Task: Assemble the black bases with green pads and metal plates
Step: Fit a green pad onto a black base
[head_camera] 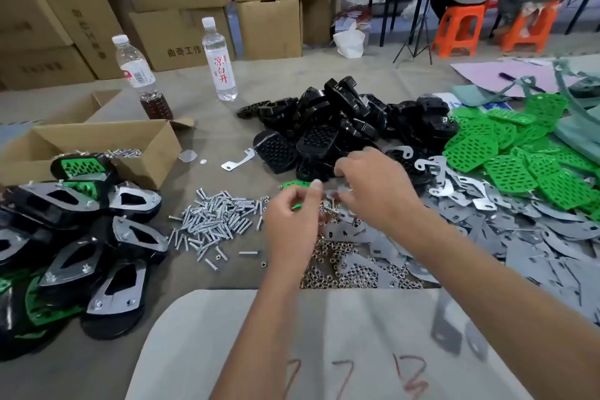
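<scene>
A green pad [293, 185] is seen flat on the table [246, 81], just at 12 o'clock of the left hand [293, 224] and partly hidden by both hands. The left hand is held over it with fingers curled and thumb and forefinger pinched together; what is pinched cannot be told. The right hand [373, 185], at 2 o'clock of the left, is curled downward over a thin metal plate [341, 191]; whether it is gripped cannot be told. Black bases [334, 127] are heaped at 12 o'clock of the hands, loose green pads [506, 153] at 2 o'clock, grey metal plates [519, 230] at 3 o'clock. Bolts [211, 224] lie at 9 o'clock, nuts [344, 269] at 6 o'clock. Finished assemblies [81, 237] are stacked far at 9 o'clock, beside a cardboard box [97, 143] and two bottles [220, 58].
</scene>
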The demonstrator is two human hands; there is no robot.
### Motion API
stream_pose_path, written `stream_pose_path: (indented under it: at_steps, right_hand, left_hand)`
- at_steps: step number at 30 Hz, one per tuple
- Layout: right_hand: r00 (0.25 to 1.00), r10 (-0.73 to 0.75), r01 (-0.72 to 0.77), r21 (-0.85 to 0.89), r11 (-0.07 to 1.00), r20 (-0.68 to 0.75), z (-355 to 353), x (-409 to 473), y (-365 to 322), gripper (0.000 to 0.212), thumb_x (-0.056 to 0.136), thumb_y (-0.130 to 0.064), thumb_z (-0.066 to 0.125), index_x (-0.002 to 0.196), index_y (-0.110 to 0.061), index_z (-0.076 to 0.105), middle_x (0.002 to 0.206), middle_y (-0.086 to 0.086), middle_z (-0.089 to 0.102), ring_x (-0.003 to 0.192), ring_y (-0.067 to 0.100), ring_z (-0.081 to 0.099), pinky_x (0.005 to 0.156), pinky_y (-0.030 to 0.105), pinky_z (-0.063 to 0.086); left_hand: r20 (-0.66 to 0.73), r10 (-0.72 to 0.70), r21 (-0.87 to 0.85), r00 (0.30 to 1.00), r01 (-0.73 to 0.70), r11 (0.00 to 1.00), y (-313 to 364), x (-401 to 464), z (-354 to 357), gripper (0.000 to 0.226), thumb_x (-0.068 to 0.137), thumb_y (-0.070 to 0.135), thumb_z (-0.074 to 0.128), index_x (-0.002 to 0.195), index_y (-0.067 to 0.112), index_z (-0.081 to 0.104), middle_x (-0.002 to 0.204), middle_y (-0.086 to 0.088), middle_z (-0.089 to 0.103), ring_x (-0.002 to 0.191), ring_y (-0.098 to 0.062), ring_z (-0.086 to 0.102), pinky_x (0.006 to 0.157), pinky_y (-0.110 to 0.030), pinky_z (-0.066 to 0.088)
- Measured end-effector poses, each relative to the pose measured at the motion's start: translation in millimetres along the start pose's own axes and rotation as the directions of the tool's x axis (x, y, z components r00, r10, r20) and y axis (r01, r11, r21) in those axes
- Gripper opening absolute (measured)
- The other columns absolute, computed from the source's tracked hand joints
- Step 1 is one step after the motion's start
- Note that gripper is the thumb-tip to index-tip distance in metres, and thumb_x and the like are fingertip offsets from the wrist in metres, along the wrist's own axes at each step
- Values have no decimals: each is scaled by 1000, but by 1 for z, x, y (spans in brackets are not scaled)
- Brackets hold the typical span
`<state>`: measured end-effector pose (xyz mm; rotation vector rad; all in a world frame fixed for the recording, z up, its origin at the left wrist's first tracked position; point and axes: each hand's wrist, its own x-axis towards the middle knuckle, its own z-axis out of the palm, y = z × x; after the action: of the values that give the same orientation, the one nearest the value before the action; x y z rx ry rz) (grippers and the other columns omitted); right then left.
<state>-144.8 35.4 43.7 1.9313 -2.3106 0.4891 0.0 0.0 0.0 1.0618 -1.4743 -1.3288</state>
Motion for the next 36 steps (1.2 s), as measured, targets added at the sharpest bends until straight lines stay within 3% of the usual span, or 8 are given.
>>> stream_pose_path:
  at_steps: [3, 10, 17, 22, 25, 28, 31, 36]
  right_hand:
    - [991, -62, 50, -100, 994, -120, 21, 29, 2, 30, 95, -39, 70, 111, -14, 69, 107, 2, 65, 115, 25, 51, 91, 39, 51]
    - [963, -138, 99, -173, 980, -231, 60, 57, 7, 57, 84, -20, 80, 135, -15, 56, 140, 5, 57, 131, 29, 49, 102, 44, 42]
    - [896, -168, 155, -65, 986, -411, 51, 54, 12, 25, 89, 0, 71, 112, -9, 73, 114, 4, 74, 108, 32, 62, 90, 45, 47]
    - [762, -144, 253, 86, 964, -631, 43, -6, -13, 17, 91, 0, 66, 106, 1, 74, 109, 10, 75, 99, 33, 66, 84, 45, 56]
    - [805, -161, 285, 135, 949, -570, 51, -45, -24, 16, 89, 3, 69, 103, 1, 75, 111, 10, 75, 101, 32, 68, 87, 44, 57]
    - [875, -63, 218, 275, 937, -480, 51, -61, -21, 15, 90, 0, 75, 104, -4, 76, 108, 5, 75, 102, 25, 68, 90, 39, 57]
    - [929, 80, 24, 274, 961, -362, 49, -56, -22, 15, 93, -19, 76, 106, -11, 74, 103, 0, 74, 104, 23, 61, 91, 41, 53]
    - [998, 44, -40, 98, 994, -39, 65, -12, -47, 54, 91, -52, 72, 131, -17, 64, 130, -1, 66, 128, 22, 48, 104, 36, 42]
  left_hand:
    - [-160, 0, -57, 987, -10, 998, -18, 8, -11, 28, 103, 25, 62, 82, 7, 66, 83, -7, 77, 58, -25, 71, 44, -26, 49]
    - [-109, 16, -105, 994, -28, 994, -15, 28, -18, 35, 105, 22, 59, 85, -6, 64, 77, -11, 74, 51, -22, 68, 41, -23, 47]
    - [-95, -66, -308, 993, 33, 951, -11, 29, -28, 39, 107, 26, 54, 83, -3, 65, 75, -12, 74, 52, -25, 67, 46, -26, 54]
    - [199, -117, -443, 973, 196, 875, -7, 23, -15, 49, 104, 48, 55, 103, 1, 69, 89, -20, 76, 60, -26, 69, 49, -28, 56]
    - [197, -139, -379, 970, 206, 902, -13, 17, -4, 35, 97, 41, 68, 98, 6, 70, 79, -15, 71, 62, -27, 66, 50, -31, 54]
    - [6, -134, -289, 991, 130, 948, -18, 17, -4, 14, 96, 16, 68, 94, 1, 68, 85, -19, 73, 67, -31, 68, 55, -39, 59]
    - [-229, -97, -355, 969, 10, 935, -14, 21, -18, 8, 97, 10, 64, 91, 5, 63, 78, -16, 73, 53, -26, 70, 47, -29, 54]
    - [-453, -111, -426, 885, -105, 899, -12, 28, -42, 5, 94, 4, 55, 91, 8, 55, 78, -19, 66, 48, -25, 65, 45, -29, 51]
